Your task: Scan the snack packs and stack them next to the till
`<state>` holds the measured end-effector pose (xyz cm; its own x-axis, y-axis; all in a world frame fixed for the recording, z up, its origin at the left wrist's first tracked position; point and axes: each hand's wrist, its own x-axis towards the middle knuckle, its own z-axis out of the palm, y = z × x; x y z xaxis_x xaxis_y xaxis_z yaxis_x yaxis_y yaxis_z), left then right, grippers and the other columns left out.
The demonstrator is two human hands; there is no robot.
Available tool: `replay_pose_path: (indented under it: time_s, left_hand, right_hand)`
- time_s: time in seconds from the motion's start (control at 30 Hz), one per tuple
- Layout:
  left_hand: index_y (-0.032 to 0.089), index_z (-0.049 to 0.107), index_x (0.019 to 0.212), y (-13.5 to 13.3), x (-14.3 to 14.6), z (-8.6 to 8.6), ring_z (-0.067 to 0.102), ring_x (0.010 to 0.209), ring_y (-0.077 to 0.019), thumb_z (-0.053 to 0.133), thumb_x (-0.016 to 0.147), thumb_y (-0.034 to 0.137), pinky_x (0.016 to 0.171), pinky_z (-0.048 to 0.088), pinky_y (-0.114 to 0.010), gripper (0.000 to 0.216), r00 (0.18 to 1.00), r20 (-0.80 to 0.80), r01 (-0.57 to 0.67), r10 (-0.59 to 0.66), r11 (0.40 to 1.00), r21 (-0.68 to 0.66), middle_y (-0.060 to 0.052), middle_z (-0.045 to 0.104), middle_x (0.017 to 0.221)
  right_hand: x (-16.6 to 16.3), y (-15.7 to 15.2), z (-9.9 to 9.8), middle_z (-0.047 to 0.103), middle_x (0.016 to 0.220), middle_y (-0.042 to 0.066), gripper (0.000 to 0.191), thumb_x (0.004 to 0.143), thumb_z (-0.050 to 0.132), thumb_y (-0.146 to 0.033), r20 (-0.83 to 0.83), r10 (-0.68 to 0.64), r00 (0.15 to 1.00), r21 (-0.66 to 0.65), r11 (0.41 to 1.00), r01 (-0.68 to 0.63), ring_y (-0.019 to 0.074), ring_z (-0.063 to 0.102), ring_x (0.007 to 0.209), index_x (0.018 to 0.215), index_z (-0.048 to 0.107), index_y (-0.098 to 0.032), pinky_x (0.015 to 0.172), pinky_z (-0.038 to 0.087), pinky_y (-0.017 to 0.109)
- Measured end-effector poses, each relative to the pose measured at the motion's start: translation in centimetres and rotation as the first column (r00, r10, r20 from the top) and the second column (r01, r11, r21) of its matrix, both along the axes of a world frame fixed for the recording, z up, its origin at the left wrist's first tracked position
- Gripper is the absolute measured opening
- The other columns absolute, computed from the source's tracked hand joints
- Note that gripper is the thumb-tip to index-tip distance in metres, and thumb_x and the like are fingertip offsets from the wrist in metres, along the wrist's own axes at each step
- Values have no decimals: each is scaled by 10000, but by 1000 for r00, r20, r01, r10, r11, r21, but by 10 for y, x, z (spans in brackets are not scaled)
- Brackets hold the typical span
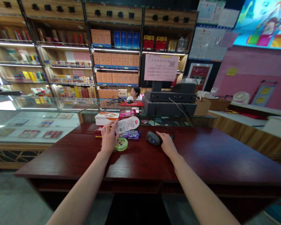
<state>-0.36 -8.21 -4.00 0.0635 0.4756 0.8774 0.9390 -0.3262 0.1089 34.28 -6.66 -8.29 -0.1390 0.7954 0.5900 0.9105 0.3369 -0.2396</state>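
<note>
My left hand (109, 136) pinches a flat white package (129, 124) with a rounded end, small print, a barcode and a red logo. It is tilted up above the table (135, 162). Under and beside that hand lie a round green container (121, 144) with a face design and purple-blue packets (133, 134). Behind them are stacked white-and-orange boxes (107, 117) and a dark pink package (127, 113). My right hand (168, 143) is closed around the grip of a dark barcode scanner (152, 138), which shows a blue light and points left toward the goods.
A glass counter (53, 123) borders the table at the back and left. Cash-register equipment (170, 104) with a pink notice (161, 67) stands behind. A person (134, 93) is beyond the counter, before shelves of boxes (117, 61). A cable (154, 117) hangs near the scanner.
</note>
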Motion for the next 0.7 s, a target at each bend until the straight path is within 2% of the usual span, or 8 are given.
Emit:
replay_pose_path:
  time_s: [0.1,0.2,0.37,0.53,0.7]
  left_hand:
    - [218,415,1491,0,1,0,511,1209,-320,641,893,277,1059,394,-472,642,1000,-8,13,-13,1000,14,-156,533,1365]
    - [218,426,1483,1,2,0,520,1209,-319,662,882,295,1069,392,-471,650,999,-13,33,-33,999,13,-160,540,1356]
    - [232,423,1480,0,3,0,508,1257,-321,679,876,326,1103,370,-476,662,997,-19,75,-74,997,23,-153,541,1361]
    - [230,422,1485,-1,3,0,513,1263,-315,675,881,345,1110,372,-472,665,994,-33,102,-101,994,32,-158,549,1363]
    - [243,419,1488,-1,4,0,522,1249,-315,680,877,335,1100,384,-469,671,993,-39,108,-107,994,31,-153,550,1366]
  right_hand:
    - [0,0,6,696,1187,93,675,763,328,38,-122,7,992,100,995,6,210,604,1152,1339,607,-174,1109,395,442]
    - [-6,-4,17,726,1148,82,568,846,350,-37,-230,41,972,181,984,1,222,640,1084,1324,611,-197,1016,468,421]
    - [-23,-13,37,757,1104,85,400,976,396,-238,-315,54,947,200,980,11,248,666,1023,1316,606,-211,966,477,433]
    - [-39,-12,57,768,1055,69,390,988,441,-356,-358,111,927,118,990,-73,249,696,998,1321,609,-241,946,487,409]
    - [-57,-8,73,779,1025,19,398,981,481,-395,-397,106,912,-81,985,-150,238,705,1010,1350,588,-296,961,468,411]
